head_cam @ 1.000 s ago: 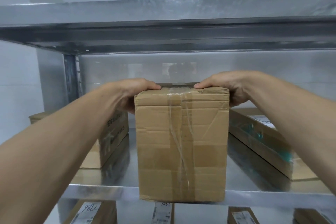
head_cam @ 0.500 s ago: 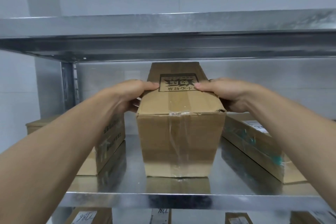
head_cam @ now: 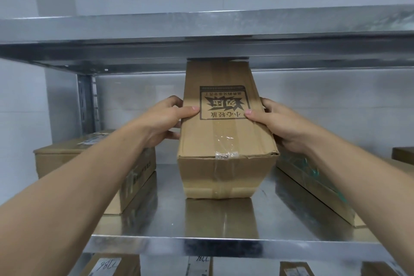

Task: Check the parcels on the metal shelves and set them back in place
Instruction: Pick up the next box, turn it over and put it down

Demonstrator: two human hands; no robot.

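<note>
Galvanized metal shelf (head_cam: pixel 291 219) in front of me, shiny enough to mirror whatever sits on it. Dead center there's a long cardboard carton (head_cam: pixel 224 163), short taped end facing me, body running back toward 12 o'clock. At its 9 o'clock sits a squat brown carton (head_cam: pixel 62 159), a bit apart. At 3 o'clock, just beside it, lies a flat carton (head_cam: pixel 302 172) with green-printed tape, angled toward 5.
</note>
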